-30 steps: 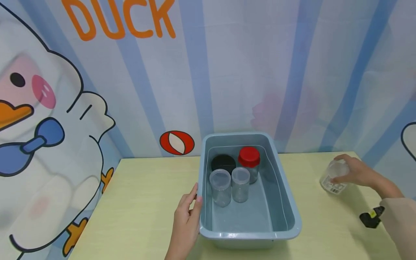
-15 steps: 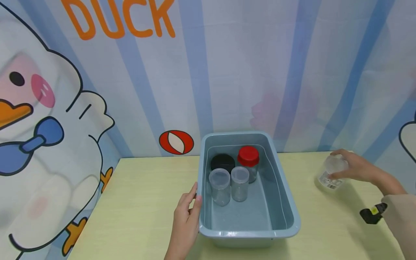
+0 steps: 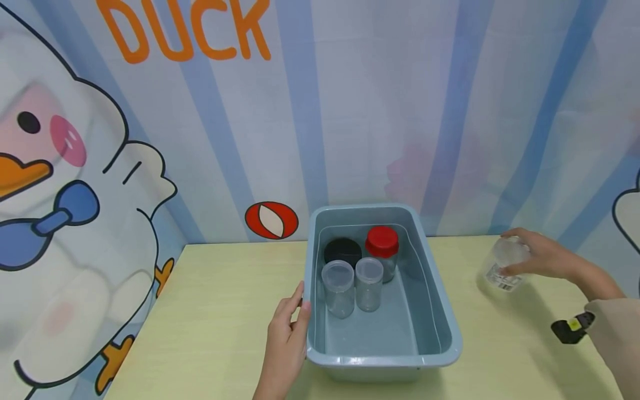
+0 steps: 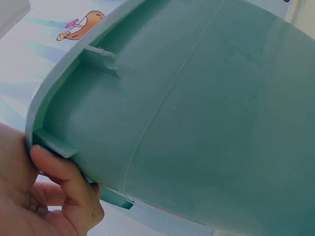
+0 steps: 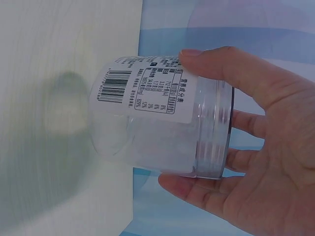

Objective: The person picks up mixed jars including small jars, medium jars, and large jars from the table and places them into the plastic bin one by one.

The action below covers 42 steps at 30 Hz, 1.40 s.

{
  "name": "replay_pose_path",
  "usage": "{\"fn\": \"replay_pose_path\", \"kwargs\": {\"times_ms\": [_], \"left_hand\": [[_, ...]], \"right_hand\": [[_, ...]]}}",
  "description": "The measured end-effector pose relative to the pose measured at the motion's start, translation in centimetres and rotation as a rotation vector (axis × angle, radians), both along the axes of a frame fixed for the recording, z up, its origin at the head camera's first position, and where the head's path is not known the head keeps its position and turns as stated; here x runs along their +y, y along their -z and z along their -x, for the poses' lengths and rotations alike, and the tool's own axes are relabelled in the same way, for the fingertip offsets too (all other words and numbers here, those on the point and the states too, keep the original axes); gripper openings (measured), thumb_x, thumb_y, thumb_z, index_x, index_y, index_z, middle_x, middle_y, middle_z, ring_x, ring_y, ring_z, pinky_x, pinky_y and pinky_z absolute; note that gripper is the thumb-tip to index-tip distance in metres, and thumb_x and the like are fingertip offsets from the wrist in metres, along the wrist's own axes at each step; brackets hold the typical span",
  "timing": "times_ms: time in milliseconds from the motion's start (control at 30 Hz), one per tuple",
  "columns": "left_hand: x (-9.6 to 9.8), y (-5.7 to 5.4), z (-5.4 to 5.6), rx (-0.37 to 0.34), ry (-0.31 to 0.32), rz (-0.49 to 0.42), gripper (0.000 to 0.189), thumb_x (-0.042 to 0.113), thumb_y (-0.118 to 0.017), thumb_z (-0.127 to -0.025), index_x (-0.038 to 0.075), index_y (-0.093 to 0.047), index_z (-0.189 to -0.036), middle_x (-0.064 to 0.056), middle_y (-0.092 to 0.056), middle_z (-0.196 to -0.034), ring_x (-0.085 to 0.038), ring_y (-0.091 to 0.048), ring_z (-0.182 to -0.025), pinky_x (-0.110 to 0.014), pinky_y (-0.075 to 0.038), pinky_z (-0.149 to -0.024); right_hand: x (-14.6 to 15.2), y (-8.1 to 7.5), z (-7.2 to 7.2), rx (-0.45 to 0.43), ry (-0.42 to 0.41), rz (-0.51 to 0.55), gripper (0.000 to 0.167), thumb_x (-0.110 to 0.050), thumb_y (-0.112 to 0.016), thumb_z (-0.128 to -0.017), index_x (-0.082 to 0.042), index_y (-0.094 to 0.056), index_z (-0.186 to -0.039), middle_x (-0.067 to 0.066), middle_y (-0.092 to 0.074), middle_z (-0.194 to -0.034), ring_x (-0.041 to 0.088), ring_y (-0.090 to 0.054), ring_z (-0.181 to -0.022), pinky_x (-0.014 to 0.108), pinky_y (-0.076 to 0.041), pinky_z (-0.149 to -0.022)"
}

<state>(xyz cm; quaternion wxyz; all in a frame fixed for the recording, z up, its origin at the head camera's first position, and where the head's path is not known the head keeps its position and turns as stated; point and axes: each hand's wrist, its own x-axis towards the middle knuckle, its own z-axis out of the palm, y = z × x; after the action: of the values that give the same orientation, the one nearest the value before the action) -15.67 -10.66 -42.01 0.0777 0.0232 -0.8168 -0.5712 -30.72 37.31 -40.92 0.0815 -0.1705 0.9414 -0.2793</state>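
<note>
At the right of the head view my right hand (image 3: 547, 258) grips a clear plastic jar (image 3: 507, 264) with a white barcode label. In the right wrist view, the thumb and fingers span the jar near its clear lid (image 5: 214, 132), the base facing the pale tabletop and its shadow. My left hand (image 3: 286, 344) holds the left rim of a blue-grey plastic tub (image 3: 382, 362); the left wrist view shows its fingers (image 4: 74, 191) curled at the underside of that rim. Inside the tub stand a red-lidded jar (image 3: 383, 241), a black-lidded jar (image 3: 343, 251) and two small clear jars (image 3: 339, 289), (image 3: 369, 284).
The pale yellow table (image 3: 220, 311) extends on both sides of the tub. Behind it hangs a blue-striped cloth backdrop (image 3: 350, 111) with a printed duck (image 3: 75, 239). A black strap piece (image 3: 570, 330) shows by the right sleeve (image 3: 612, 333).
My right hand has carried the clear jar slightly left and up in the head view. The left hand and the tub have stayed in place.
</note>
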Motion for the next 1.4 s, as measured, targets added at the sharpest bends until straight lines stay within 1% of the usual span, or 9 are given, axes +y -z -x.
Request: {"fn": "replay_pose_path", "kwargs": {"times_ms": [233,500,700,867,1100,1400], "left_hand": [[0.0,0.0,0.0,0.017,0.003,-0.007,0.051,0.030,-0.050,-0.106,0.006,-0.044,-0.150,-0.008,-0.056,-0.119,-0.022,-0.053,-0.116,-0.029,-0.054,-0.091],[0.0,-0.1,0.0,-0.018,0.003,-0.003,0.052,0.033,-0.050,-0.106,0.009,-0.042,-0.152,-0.007,-0.055,-0.121,-0.021,-0.052,-0.116,-0.031,-0.053,-0.093],[0.1,-0.1,-0.1,-0.013,0.013,-0.013,0.053,0.033,-0.050,-0.106,0.009,-0.041,-0.152,-0.007,-0.055,-0.122,-0.021,-0.052,-0.117,-0.031,-0.053,-0.094],[0.0,-0.1,-0.1,-0.005,0.016,-0.021,0.052,0.033,-0.050,-0.106,0.009,-0.041,-0.152,-0.007,-0.055,-0.122,-0.021,-0.052,-0.117,-0.031,-0.053,-0.094],[0.1,-0.1,-0.1,-0.010,0.006,-0.011,0.051,0.031,-0.050,-0.106,0.009,-0.042,-0.152,-0.007,-0.055,-0.122,-0.021,-0.052,-0.117,-0.031,-0.053,-0.093],[0.1,-0.1,-0.1,-0.019,-0.002,0.001,0.051,0.031,-0.050,-0.106,0.010,-0.042,-0.152,-0.007,-0.056,-0.122,-0.021,-0.052,-0.116,-0.031,-0.053,-0.093]], "right_hand": [[-0.1,-0.3,0.0,0.029,-0.027,0.008,0.083,-0.021,-0.081,-0.084,0.014,-0.033,-0.141,0.038,-0.047,-0.125,0.044,-0.058,-0.100,0.045,-0.053,-0.067],[-0.5,-1.1,0.0,0.045,-0.062,0.026,0.081,-0.017,-0.081,-0.083,0.014,-0.034,-0.141,0.037,-0.048,-0.125,0.042,-0.059,-0.099,0.041,-0.053,-0.065],[-1.1,-1.9,-0.2,0.067,-0.082,0.039,0.079,-0.015,-0.083,-0.081,0.013,-0.037,-0.139,0.034,-0.050,-0.123,0.040,-0.060,-0.097,0.039,-0.052,-0.063],[-1.5,-2.5,-0.3,0.075,-0.085,0.030,0.079,-0.015,-0.084,-0.080,0.012,-0.038,-0.138,0.033,-0.051,-0.122,0.038,-0.060,-0.096,0.038,-0.052,-0.063],[-1.8,-3.1,-0.5,0.082,-0.090,0.006,0.079,-0.017,-0.085,-0.079,0.012,-0.040,-0.137,0.033,-0.052,-0.122,0.038,-0.060,-0.096,0.038,-0.053,-0.063],[-2.1,-3.9,-0.8,0.091,-0.106,0.000,0.078,-0.016,-0.085,-0.079,0.011,-0.040,-0.137,0.031,-0.052,-0.121,0.035,-0.060,-0.095,0.036,-0.051,-0.061]]}}
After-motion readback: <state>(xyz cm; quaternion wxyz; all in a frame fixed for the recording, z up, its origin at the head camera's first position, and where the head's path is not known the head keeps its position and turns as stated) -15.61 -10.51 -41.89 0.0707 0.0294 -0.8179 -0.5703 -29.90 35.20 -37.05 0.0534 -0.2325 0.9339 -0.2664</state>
